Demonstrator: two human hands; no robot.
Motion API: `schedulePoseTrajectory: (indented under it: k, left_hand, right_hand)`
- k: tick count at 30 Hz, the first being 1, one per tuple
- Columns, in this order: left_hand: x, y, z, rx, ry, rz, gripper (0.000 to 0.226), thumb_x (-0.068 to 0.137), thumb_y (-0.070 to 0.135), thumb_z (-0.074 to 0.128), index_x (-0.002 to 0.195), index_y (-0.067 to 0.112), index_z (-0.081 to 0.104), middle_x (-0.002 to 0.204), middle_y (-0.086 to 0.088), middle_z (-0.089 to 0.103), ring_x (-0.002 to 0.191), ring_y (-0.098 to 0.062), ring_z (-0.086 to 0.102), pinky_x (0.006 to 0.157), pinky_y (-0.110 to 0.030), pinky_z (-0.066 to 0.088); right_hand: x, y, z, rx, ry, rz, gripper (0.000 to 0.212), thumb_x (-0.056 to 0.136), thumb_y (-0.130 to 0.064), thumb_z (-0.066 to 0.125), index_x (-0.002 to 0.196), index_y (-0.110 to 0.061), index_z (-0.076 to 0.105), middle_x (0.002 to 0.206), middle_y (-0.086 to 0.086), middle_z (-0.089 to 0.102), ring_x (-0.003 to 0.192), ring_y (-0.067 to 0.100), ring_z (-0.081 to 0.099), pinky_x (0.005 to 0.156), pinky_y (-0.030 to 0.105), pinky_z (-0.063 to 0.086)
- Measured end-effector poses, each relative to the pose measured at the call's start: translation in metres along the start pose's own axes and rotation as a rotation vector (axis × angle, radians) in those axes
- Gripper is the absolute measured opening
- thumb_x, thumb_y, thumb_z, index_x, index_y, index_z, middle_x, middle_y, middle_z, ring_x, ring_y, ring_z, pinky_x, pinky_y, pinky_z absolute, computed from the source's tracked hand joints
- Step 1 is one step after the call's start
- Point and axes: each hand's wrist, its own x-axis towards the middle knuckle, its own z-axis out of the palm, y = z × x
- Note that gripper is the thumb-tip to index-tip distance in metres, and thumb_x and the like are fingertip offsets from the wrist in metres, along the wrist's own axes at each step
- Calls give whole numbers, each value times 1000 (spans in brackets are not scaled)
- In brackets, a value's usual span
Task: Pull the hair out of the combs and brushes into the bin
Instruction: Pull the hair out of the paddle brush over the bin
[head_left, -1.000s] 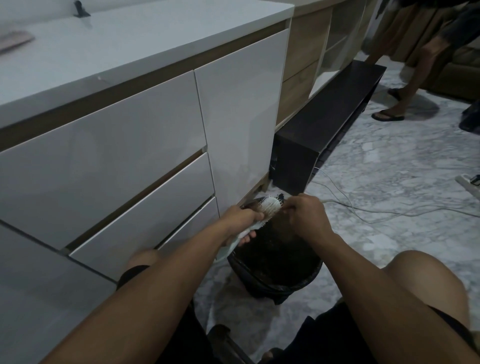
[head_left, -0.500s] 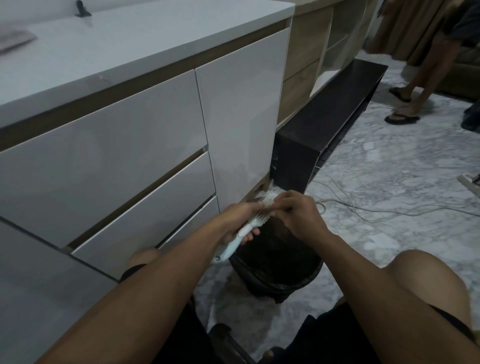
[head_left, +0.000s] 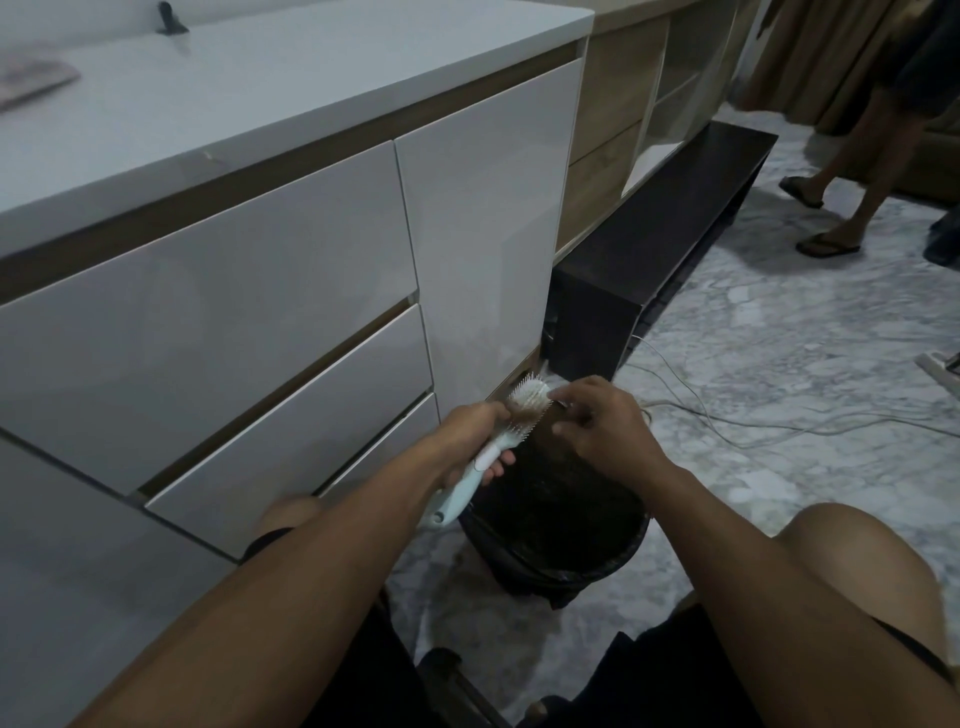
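A white hairbrush (head_left: 525, 402) with a pale blue handle is held over a black bin (head_left: 558, 551) lined with a dark bag, which stands on the floor between my knees. My left hand (head_left: 470, 436) grips the brush where the handle meets the head, bristles turned toward the right. My right hand (head_left: 605, 428) is at the bristles near the brush's tip, its fingertips pinching there; whatever hair they hold is too fine to make out. Dark matted hair shows among the bristles near my left thumb.
White drawers and a cabinet door (head_left: 483, 208) stand close on the left. A low black bench (head_left: 660, 244) runs behind the bin. Thin cables (head_left: 753, 421) trail over the marble floor. Another person's legs in sandals (head_left: 831, 208) are at the far right.
The brush has swung so more of its handle hangs below my left hand. My right hand stays at the bristles near the tip. The person in the background has stepped to the right.
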Motion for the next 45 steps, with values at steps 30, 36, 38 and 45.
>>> schedulePoseTrajectory:
  k: [30, 36, 38, 45]
  left_hand:
    - [3, -3, 8, -30, -59, -24, 52, 96, 53, 45, 86, 5, 64, 64, -13, 61, 41, -19, 52, 37, -20, 40]
    - [3, -4, 4, -78, -13, -18, 33, 98, 26, 42, 88, 1, 62, 64, -15, 60, 42, -21, 51, 37, -23, 40]
    - [5, -3, 3, -82, -19, -17, 30, 96, 21, 42, 90, 0, 62, 64, -15, 61, 44, -20, 53, 39, -26, 42]
    - [8, -6, 10, 16, -6, 49, 25, 99, 21, 50, 88, 3, 64, 69, -13, 62, 50, -18, 55, 47, -28, 46]
  right_hand:
    - [-1, -12, 6, -9, 73, -42, 9, 78, -9, 73, 85, -12, 78, 86, 5, 72, 78, 18, 67, 78, 38, 54]
    - [5, -2, -4, -37, 155, 82, 13, 80, -12, 71, 91, -14, 77, 93, 4, 74, 86, 16, 67, 81, 25, 50]
    - [3, -4, -1, 8, 122, 35, 18, 79, -13, 74, 97, -13, 76, 96, 4, 73, 86, 12, 65, 80, 22, 50]
    - [-2, -10, 14, 64, 2, -73, 46, 76, -20, 78, 120, -20, 66, 106, 0, 64, 84, 5, 56, 77, 21, 47]
